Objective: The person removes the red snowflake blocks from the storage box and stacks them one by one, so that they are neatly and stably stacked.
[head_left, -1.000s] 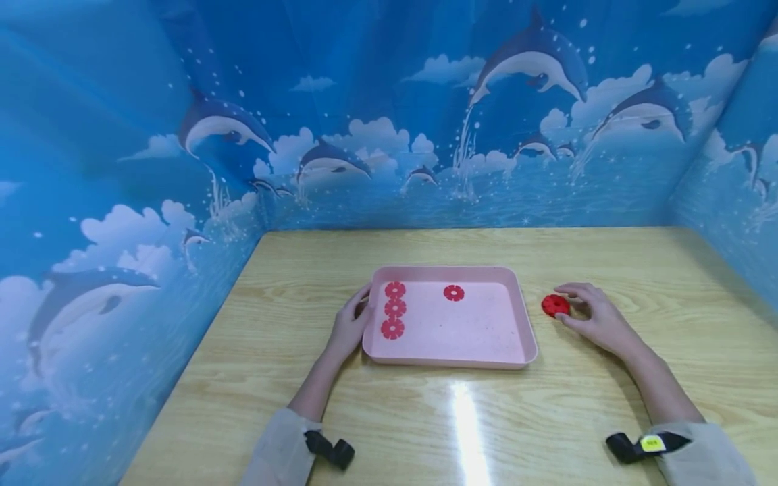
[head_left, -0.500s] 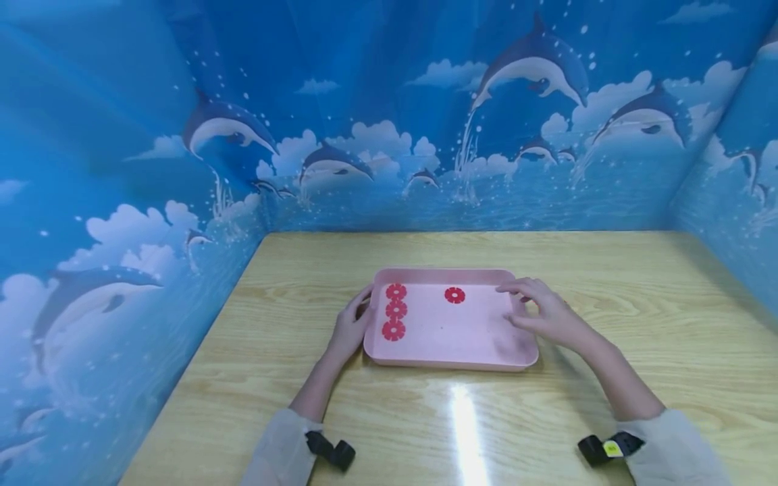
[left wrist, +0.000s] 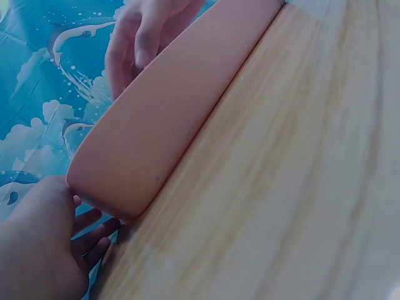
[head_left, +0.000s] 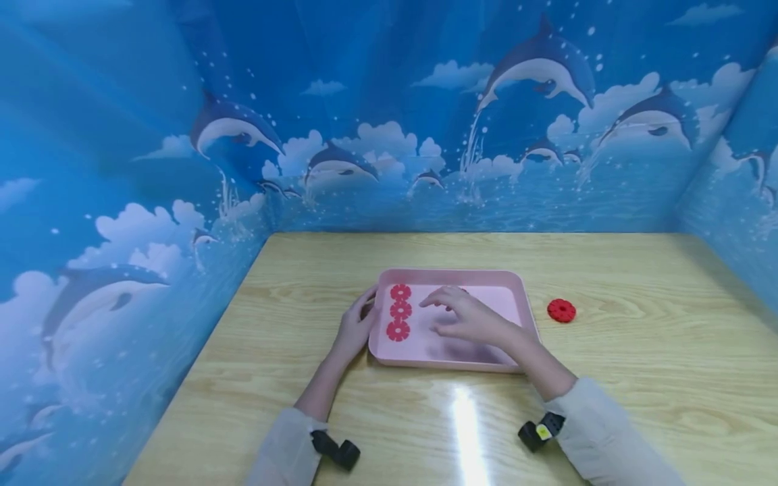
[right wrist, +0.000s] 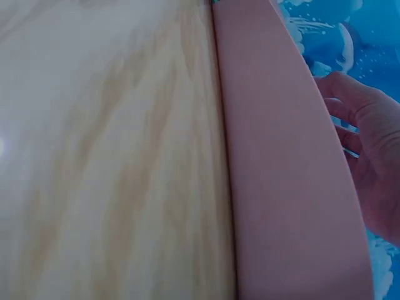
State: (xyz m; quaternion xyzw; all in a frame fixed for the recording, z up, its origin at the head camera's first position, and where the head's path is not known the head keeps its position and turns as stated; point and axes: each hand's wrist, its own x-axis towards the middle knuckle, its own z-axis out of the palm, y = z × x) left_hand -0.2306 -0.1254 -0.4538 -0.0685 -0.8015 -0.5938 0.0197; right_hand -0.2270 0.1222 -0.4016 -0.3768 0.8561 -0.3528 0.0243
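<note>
A shallow pink tray (head_left: 395, 354) lies on the table. My left hand (head_left: 355, 327) grips its left edge; in the left wrist view the thumb side meets the rim and the fingers bend against the outer end wall. Inside, along the left wall, runs a column of notched red discs, the top (head_left: 400, 292), middle (head_left: 400, 310) and lower one (head_left: 398, 331). Over the tray's middle hovers my right hand (head_left: 471, 320), thumb and fingers apart, nothing seen between their tips. It mostly hides another red disc in the tray. Red notched discs, apparently stacked (head_left: 562, 310), lie right of the tray.
Light wood-grain table (head_left: 304, 283) extends around the tray, with a bright glare streak in front. A blue dolphin-print backdrop (head_left: 377, 135) stands at the back and sides. Black wrist cameras are strapped at both sleeves.
My right hand has left the red discs on the table and moved left across the tray's right wall to above its middle. My left hand has stayed at the tray's left edge.
</note>
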